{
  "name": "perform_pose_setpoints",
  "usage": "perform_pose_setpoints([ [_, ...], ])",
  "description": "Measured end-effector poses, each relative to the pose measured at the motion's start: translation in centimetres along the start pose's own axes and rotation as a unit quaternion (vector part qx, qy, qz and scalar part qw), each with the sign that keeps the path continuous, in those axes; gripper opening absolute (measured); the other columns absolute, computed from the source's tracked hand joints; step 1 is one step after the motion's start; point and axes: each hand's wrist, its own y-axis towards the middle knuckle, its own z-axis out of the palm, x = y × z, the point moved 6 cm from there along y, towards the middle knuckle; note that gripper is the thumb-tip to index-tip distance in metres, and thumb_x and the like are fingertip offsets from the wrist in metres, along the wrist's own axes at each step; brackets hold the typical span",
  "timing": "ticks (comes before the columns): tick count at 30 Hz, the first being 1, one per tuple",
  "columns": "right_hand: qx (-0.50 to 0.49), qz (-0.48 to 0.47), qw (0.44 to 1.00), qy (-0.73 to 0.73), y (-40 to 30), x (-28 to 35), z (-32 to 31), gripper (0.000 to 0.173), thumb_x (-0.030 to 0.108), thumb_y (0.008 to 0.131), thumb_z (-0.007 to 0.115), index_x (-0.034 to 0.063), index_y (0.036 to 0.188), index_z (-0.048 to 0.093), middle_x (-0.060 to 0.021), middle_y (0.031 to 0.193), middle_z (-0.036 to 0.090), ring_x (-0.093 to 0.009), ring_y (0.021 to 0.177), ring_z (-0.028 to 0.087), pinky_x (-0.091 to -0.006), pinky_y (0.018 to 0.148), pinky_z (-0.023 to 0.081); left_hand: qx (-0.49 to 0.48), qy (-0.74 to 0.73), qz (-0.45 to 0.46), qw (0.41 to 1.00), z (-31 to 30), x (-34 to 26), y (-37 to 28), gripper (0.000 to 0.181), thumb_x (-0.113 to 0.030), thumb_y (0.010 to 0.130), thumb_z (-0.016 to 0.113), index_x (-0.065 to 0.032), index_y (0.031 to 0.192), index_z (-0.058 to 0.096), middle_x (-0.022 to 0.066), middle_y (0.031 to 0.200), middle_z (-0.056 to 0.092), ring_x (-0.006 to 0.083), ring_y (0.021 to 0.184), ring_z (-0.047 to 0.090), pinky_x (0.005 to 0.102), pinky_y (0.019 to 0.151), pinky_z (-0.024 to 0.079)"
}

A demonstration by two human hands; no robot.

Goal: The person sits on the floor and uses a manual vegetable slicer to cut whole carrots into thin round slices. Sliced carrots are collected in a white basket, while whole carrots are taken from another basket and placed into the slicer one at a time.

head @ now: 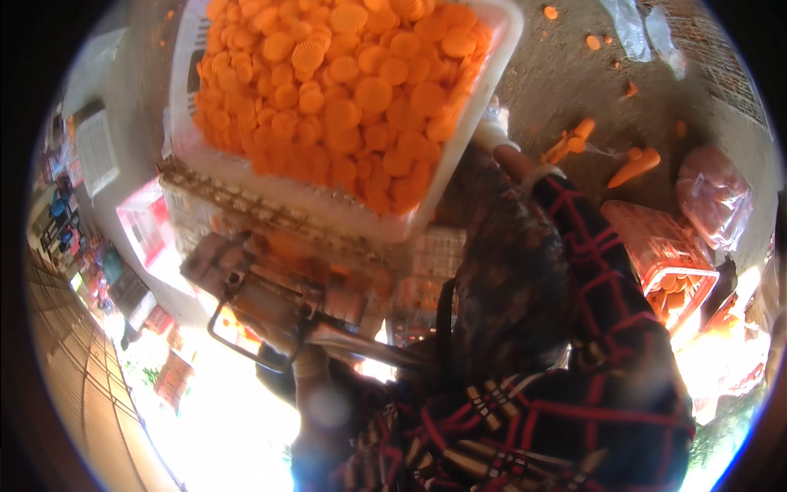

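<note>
A white plastic crate [510,43] heaped with crinkle-cut orange carrot slices [341,92] stands before me. My right hand [493,128], in a pale glove, is at the crate's right outer wall; its fingers are partly hidden, so its grip is unclear. Below the crate, a metal device with a looped handle [246,353] lies at a slant. Beside that loop is my left hand [276,335], blurred and partly covered by the metal, its hold not clear. Under the carrot crate is another slatted crate [197,206], dirty along its upper edge.
Whole and cut carrots [636,167] lie on the ground at right, near a filled clear plastic bag [716,197]. A red crate [645,234] there holds orange pieces. At left stand a pink-and-white crate [144,224] and a white crate [95,150].
</note>
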Motion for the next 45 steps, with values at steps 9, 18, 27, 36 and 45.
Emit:
perform_pose_setpoints([
  [9,0.099,-0.003,0.994,0.044,-0.1,0.7,1.0,0.053,0.049,0.078,0.063,0.0137,0.118,0.063,-0.0109,0.12,0.061,-0.033,0.117,0.05,-0.0465,0.097,0.039,-0.01,-0.025,-0.039,0.999,-2.0,2.6,-0.9,0.057,-0.023,0.1,0.046,0.0006,0.147,0.024,0.0152,0.144,0.04,0.0255,0.126,0.044,0.0345,0.107,0.037],
  [18,-0.136,0.143,0.799,0.569,-4.8,-5.6,-5.8,0.027,0.017,0.081,0.07,0.0028,0.102,0.061,-0.0087,0.087,0.067,-0.017,0.085,0.062,-0.0298,0.077,0.05,-0.043,0.005,0.077,0.996,1.8,-3.8,-1.5,0.05,-0.018,0.1,0.048,0.0012,0.143,0.033,0.0159,0.141,0.042,0.0278,0.131,0.04,0.0383,0.109,0.032],
  [27,-0.237,-0.348,0.88,0.217,-10.7,15.4,-26.6,0.056,0.013,0.076,0.075,0.0114,0.129,0.055,-0.0168,0.13,0.054,-0.033,0.12,0.052,-0.0419,0.102,0.041,-0.073,0.078,0.146,0.983,3.6,-6.3,-1.4,0.058,-0.023,0.099,0.046,0.0053,0.145,0.027,0.0266,0.148,0.032,0.0396,0.139,0.028,0.0464,0.115,0.02],
  [36,-0.022,-0.402,0.903,-0.149,-4.9,19.7,-18.7,0.044,0.034,0.087,0.06,0.0206,0.128,0.058,-0.0126,0.145,0.041,-0.035,0.137,0.032,-0.0533,0.11,0.026,-0.111,0.008,0.117,0.987,4.0,-6.1,-1.8,0.06,-0.007,0.094,0.047,-0.0037,0.149,0.023,0.0251,0.155,0.016,0.04,0.145,0.012,0.0475,0.118,0.014],
  [45,0.072,-0.385,0.917,0.081,-3.6,24.7,-18.5,0.038,0.03,0.089,0.057,0.01,0.121,0.061,-0.0138,0.133,0.053,-0.033,0.122,0.051,-0.0422,0.1,0.041,-0.143,0.005,0.118,0.983,3.7,-6.6,-2.0,0.067,-0.003,0.09,0.054,-0.0036,0.149,0.024,0.026,0.156,0.013,0.043,0.144,0.015,0.0468,0.117,0.019],
])
